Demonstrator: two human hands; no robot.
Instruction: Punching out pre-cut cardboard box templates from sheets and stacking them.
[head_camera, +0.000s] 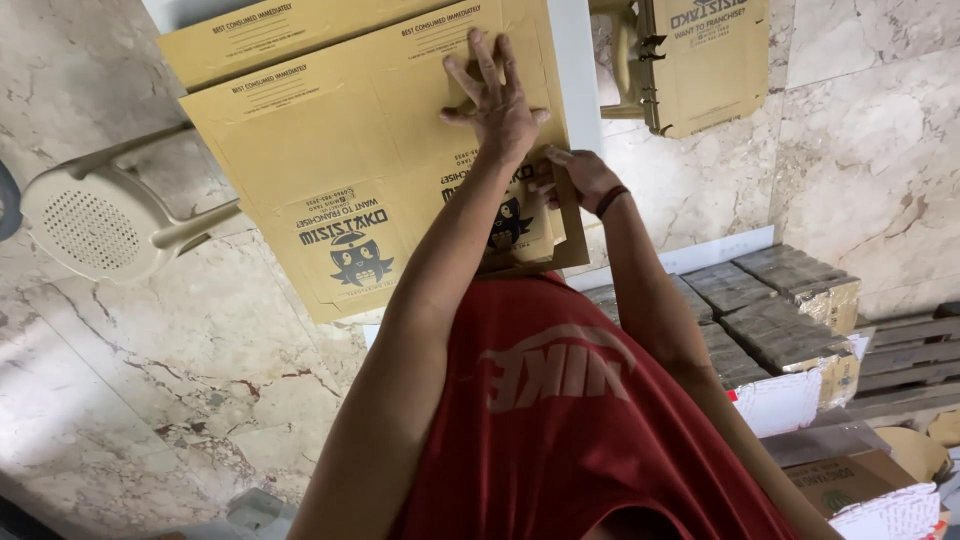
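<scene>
Under the left hand (497, 100), a flat brown cardboard box blank with black printing (340, 150) is pressed down; the palm is laid open on it, fingers spread, nothing being gripped. Just beside that hand, the right hand (580, 178), banded darkly at the wrist, is set with bent fingers on the blank's near edge; whether the edge is pinched cannot be told. Beyond the left hand, a white plastic chair (90, 225) is seen on the veined marble floor (180, 380). Well apart from the right hand, brown wrapped bundles (770, 310) are stacked.
</scene>
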